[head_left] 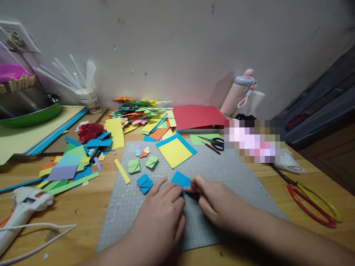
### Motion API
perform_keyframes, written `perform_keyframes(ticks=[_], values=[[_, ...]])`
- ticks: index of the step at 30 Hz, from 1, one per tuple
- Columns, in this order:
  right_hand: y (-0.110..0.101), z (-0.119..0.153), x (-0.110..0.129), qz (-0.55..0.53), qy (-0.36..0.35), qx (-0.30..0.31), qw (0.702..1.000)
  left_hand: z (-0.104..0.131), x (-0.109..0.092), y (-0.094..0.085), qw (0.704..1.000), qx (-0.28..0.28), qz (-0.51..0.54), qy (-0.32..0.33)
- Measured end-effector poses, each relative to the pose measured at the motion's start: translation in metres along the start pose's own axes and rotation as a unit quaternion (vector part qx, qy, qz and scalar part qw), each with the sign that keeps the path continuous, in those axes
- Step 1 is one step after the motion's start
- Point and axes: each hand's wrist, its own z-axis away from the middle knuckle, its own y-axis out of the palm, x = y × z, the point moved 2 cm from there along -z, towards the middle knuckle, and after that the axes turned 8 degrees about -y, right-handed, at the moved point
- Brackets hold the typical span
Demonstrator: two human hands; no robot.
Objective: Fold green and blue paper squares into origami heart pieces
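A small blue square of paper lies on the grey cutting mat, between my two hands. My right hand pinches its right edge between thumb and forefinger. On the paper's lower left side, my left hand presses down with bent fingers; its thumb is partly hidden. A folded blue paper piece sits just beyond the left fingertips. Behind it are two folded green pieces and a small multicoloured paper flower. Yellow square sheets over blue ones lie further back on the mat.
Paper scraps and a white glue gun with its cable are on the left. Black scissors and a pencil lie behind right. Red-and-yellow-handled scissors rest at the right. A pink bottle leans against the wall.
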Motion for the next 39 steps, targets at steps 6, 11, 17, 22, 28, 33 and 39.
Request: perform_keyframes(ticks=[6,11,17,22,28,33,39], values=[[-0.001,-0.001,0.000,0.009,-0.001,0.001,1.000,0.000,0.000,0.008,0.999,0.002,-0.024,0.034],[-0.001,-0.002,-0.001,0.000,-0.001,-0.002,1.000,0.000,-0.001,0.009,0.999,-0.017,-0.031,0.037],[-0.001,-0.001,-0.002,-0.010,0.005,-0.001,1.000,0.000,-0.004,0.006,0.999,-0.011,-0.031,0.029],[-0.001,-0.003,0.000,-0.015,0.017,-0.008,1.000,0.000,-0.003,0.001,0.999,0.034,-0.006,0.025],[0.001,-0.005,0.002,0.048,-0.026,-0.014,0.998,-0.003,-0.005,0.002,0.999,0.049,-0.015,0.019],[0.009,-0.006,0.003,0.147,-0.118,0.026,0.982,-0.003,-0.009,0.008,0.997,0.046,-0.038,0.038],[0.011,-0.015,-0.010,0.144,-0.173,-0.003,0.974,-0.002,-0.004,0.007,0.999,0.007,-0.017,0.034]])
